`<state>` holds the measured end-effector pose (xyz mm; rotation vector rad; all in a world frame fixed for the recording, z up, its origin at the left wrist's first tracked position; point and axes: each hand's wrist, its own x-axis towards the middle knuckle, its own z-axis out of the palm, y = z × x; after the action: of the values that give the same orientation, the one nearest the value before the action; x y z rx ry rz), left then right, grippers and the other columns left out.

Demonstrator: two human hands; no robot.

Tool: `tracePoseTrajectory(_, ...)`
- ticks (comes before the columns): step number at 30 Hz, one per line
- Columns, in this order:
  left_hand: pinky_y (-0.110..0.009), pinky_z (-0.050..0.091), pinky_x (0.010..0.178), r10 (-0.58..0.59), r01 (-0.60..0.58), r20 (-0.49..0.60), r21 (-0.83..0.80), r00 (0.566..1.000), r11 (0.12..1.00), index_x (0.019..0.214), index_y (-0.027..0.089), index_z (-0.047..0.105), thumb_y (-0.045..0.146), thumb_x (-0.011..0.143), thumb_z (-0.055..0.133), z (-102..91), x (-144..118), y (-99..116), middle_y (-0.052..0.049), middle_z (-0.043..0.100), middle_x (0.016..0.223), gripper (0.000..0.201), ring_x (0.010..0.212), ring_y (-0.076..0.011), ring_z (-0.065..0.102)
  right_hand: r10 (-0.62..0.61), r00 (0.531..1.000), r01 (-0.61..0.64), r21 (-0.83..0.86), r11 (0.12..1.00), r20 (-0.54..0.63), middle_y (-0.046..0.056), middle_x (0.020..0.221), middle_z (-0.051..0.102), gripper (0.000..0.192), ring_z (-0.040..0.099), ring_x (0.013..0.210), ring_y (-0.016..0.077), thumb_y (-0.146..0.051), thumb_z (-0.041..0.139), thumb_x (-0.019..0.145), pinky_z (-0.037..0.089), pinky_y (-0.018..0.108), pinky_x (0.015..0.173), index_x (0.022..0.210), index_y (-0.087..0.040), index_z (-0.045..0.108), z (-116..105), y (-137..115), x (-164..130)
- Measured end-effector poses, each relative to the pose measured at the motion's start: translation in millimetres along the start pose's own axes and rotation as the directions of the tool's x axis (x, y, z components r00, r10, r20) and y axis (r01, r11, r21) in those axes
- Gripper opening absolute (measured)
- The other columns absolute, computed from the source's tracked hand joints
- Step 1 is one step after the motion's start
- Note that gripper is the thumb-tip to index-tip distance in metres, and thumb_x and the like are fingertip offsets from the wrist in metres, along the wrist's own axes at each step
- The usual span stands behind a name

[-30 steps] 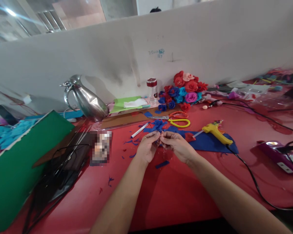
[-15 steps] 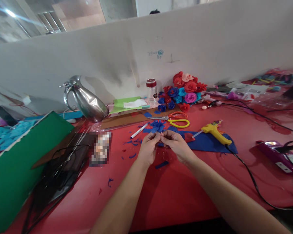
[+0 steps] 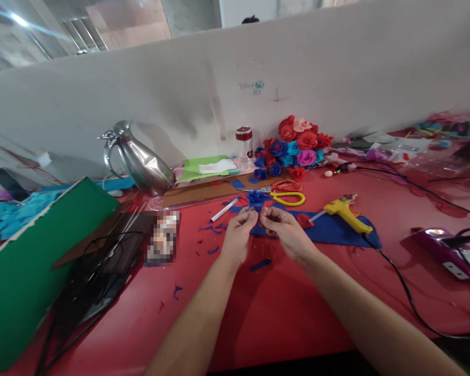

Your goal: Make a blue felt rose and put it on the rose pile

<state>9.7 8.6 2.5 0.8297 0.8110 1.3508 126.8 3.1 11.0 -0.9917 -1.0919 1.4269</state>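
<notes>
My left hand (image 3: 238,236) and my right hand (image 3: 286,234) meet over the red table (image 3: 290,308), fingertips pinched together on a small blue felt flower (image 3: 257,198) that rises just above them. A blue felt sheet (image 3: 332,230) lies right behind the hands. On it rests a yellow glue gun (image 3: 342,211). Yellow and orange scissors (image 3: 284,192) lie just beyond the flower. A white marker (image 3: 223,209) lies to the left of it.
A heap of finished felt roses (image 3: 295,146) and a small jar (image 3: 244,142) stand by the white partition. A steel jug (image 3: 138,159) is at back left, a green board (image 3: 35,261) at left. Cables (image 3: 403,282) and a purple device (image 3: 448,250) lie at right.
Both hands have lifted the blue flower slightly up and away from me; the fingers have shifted on it. Nothing else on the table has moved.
</notes>
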Motion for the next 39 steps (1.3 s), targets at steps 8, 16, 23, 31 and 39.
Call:
tracePoseTrajectory(8, -0.026, 0.048, 0.068, -0.095, 0.095, 0.001, -0.072, 0.995, 0.993, 0.064, 0.014, 0.072, 0.035, 0.054, 0.085, -0.2, -2, 2, -0.001, 0.061, 0.073, 0.026, 0.067, -0.0102, 0.055, 0.013, 1.0, -0.013, 0.004, 1.0, 0.02, -0.006, 0.054, 0.044, 0.035, 0.035, 0.052, 0.0091, -0.047, 0.075, 0.061, 0.026, 0.026, 0.053, 0.065, -0.02, 0.055, 1, 3, -1)
tracePoseTrajectory(16, -0.024, 0.046, 0.062, -0.082, 0.079, -0.028, -0.108, 0.996, 0.991, 0.06, 0.014, 0.071, 0.03, 0.051, 0.086, 0.3, 0, -1, 0.0, 0.061, 0.066, 0.024, 0.061, -0.0091, 0.054, 0.014, 0.999, -0.014, 0.012, 1.0, 0.032, -0.005, 0.058, 0.048, 0.035, 0.036, 0.053, 0.0093, -0.048, 0.076, 0.061, 0.028, 0.026, 0.054, 0.069, -0.02, 0.057, 1, 4, -1)
tracePoseTrajectory(23, -0.023, 0.045, 0.059, -0.066, 0.064, -0.034, -0.053, 0.997, 0.997, 0.061, 0.015, 0.071, 0.034, 0.05, 0.085, 3.8, -3, 2, 0.0, 0.061, 0.063, 0.027, 0.06, -0.0096, 0.053, 0.019, 1.0, -0.019, 0.0, 1.0, 0.019, -0.006, 0.057, 0.047, 0.038, 0.035, 0.052, 0.0092, -0.051, 0.076, 0.058, 0.028, 0.026, 0.053, 0.068, -0.02, 0.055, 2, 5, -1)
tracePoseTrajectory(31, -0.024, 0.044, 0.064, 0.005, -0.001, -0.066, 0.067, 0.998, 0.998, 0.064, 0.015, 0.07, 0.034, 0.06, 0.08, -4.1, 1, -8, 0.0, 0.06, 0.067, 0.021, 0.066, -0.0111, 0.053, -0.006, 0.999, 0.007, -0.053, 0.999, 0.034, -0.005, 0.058, 0.051, 0.032, 0.044, 0.053, 0.0101, -0.046, 0.074, 0.062, 0.034, 0.027, 0.056, 0.071, -0.019, 0.058, 0, 8, 2)
tracePoseTrajectory(39, -0.029, 0.045, 0.079, 0.15, -0.139, -0.054, 0.165, 0.987, 0.976, 0.063, 0.018, 0.07, 0.029, 0.061, 0.078, -2.6, 1, -9, -0.002, 0.066, 0.079, 0.014, 0.084, -0.0169, 0.056, -0.106, 0.994, 0.104, -0.132, 0.986, -0.015, -0.001, 0.066, 0.061, 0.016, 0.051, 0.06, 0.0145, -0.033, 0.07, 0.062, 0.042, 0.03, 0.062, 0.069, -0.022, 0.061, -2, 15, 5)
